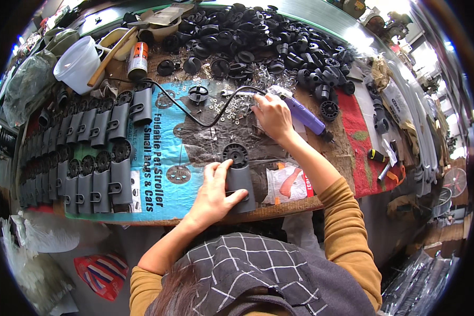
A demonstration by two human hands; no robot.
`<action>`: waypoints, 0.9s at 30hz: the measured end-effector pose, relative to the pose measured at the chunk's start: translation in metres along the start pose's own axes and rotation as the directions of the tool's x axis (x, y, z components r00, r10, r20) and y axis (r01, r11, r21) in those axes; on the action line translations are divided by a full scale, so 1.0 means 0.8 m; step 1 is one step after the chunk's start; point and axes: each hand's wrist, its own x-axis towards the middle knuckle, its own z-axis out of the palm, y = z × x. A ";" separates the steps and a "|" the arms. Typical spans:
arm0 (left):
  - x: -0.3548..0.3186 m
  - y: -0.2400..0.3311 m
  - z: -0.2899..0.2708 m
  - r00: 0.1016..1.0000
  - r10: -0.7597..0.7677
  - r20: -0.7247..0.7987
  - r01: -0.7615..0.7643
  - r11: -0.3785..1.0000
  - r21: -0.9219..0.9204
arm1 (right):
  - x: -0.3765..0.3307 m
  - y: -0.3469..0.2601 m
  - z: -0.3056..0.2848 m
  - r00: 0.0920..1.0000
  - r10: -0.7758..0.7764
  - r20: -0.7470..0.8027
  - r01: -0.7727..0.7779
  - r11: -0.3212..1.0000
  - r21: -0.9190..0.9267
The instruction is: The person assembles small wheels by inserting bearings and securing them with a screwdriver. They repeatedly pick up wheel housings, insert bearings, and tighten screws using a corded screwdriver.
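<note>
The left hand is clamped on a part, a smooth, dark grey plastic sleeve with a round, ribbed black head, which lies near the front edge of the table; the thumb crosses its lower face and the fingers press along its left side, covering that edge. The right hand is at the right side of scattered screws, thin and shiny, mixed with small pale rings; its fingertips bend downward, and whether they are apart or pinched on something cannot be told. Just beside it lies a purple driver with a glossy, cylindrical body, its other end partly hidden by the hand. A black cord loops across the blue printed sheet, whose surface is creased. At left, more sleeves stand in tight rows, overlapping so that many show only a strip, and blurring toward the rim. Behind, glossy black knobs form a heap too tangled to separate; one knob lies alone. A cloudy white tub tilts beside a metal can. The red cloth at right looks fuzzy, partly covered by other items.
</note>
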 end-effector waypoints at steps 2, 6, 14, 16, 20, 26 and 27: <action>0.001 0.003 0.015 0.999 -0.045 -0.013 0.044 0.997 -0.070 | 0.007 -0.001 0.017 0.977 0.184 0.109 -0.178 0.982 -0.062; 0.009 -0.002 0.014 0.992 0.105 -0.067 -0.104 0.995 0.010 | 0.021 -0.005 0.038 0.922 0.371 0.109 -0.363 0.927 -0.092; 0.044 -0.018 0.002 0.986 0.122 -0.112 -0.103 0.981 0.167 | -0.046 -0.029 -0.063 0.944 0.265 0.196 -0.330 0.778 0.534; 0.055 -0.013 0.007 0.996 0.068 -0.063 -0.055 0.981 0.184 | -0.070 -0.050 -0.083 0.956 0.125 0.266 -0.267 0.752 0.603; 0.064 -0.011 0.009 0.997 0.067 -0.039 -0.060 0.985 0.162 | -0.081 -0.071 -0.083 0.952 -0.090 0.294 -0.079 0.852 0.518; 0.064 -0.020 0.012 0.996 0.075 -0.050 -0.067 0.987 0.147 | -0.072 -0.079 -0.065 0.912 -0.122 0.392 -0.037 0.927 0.374; 0.064 -0.019 0.012 0.995 0.083 -0.054 -0.074 0.985 0.153 | -0.072 -0.078 -0.070 0.925 -0.163 0.342 -0.009 0.893 0.451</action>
